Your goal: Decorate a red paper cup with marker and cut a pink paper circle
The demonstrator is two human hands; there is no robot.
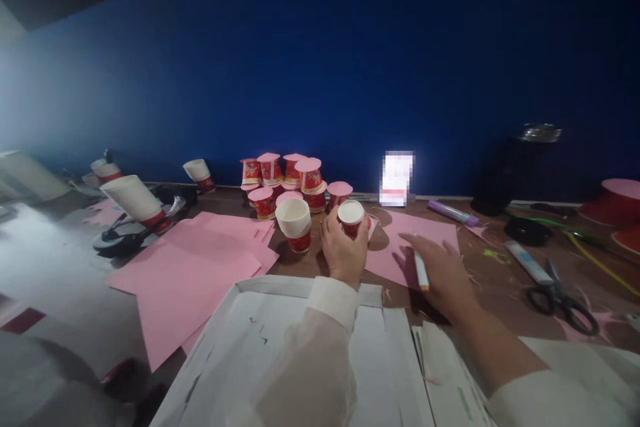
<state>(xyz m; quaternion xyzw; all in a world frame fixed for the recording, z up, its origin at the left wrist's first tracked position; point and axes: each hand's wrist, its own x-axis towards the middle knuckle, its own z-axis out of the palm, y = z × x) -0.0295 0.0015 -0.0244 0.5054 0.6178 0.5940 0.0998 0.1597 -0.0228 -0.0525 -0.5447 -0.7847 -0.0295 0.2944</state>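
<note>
My left hand (pixel 343 250) is wrapped around a small red paper cup (pixel 351 213), whose pale round end faces up. My right hand (pixel 443 273) hovers at the near edge of a pink paper sheet (pixel 385 260). A white marker (pixel 421 271) with an orange end sits in its grip, though the thumb is partly hidden. Just left of my left hand stands a stack of nested paper cups (pixel 294 223), open end up. Behind it are several red cups topped with pink paper discs (pixel 309 165), some piled on others.
Pink sheets (pixel 200 260) lie at left, near a tipped cup stack (pixel 133 200). A white cardboard tray (pixel 280 320) is in front of me. Scissors (pixel 563 297), a purple marker (pixel 453 213) and paper scraps are at right. A bright blurred rectangle (pixel 397 177) stands against the blue partition (pixel 350 67).
</note>
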